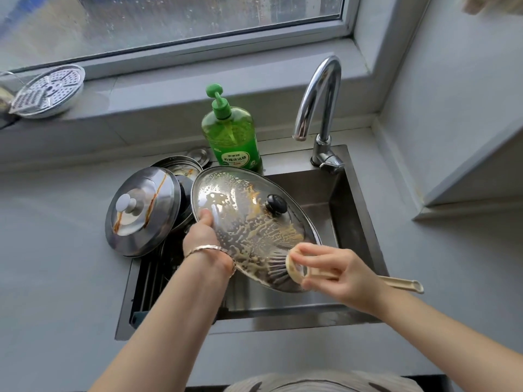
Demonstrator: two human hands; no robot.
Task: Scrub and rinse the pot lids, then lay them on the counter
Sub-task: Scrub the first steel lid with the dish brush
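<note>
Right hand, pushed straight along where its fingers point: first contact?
Likely the soapy lid: the right hand points left, its brush touching the lid's lower edge. Depth uncertain.

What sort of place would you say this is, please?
Likely a home kitchen: a steel sink with a tap below a window, a dish soap bottle on its rim, and a soapy lid being scrubbed with a brush.

Soft, even daylight, sharp mid-frame.
Lit from window [198,15] beyond left hand [202,236]; glints on pot lid [226,199] beside right hand [336,273]; bowed at edges.
</note>
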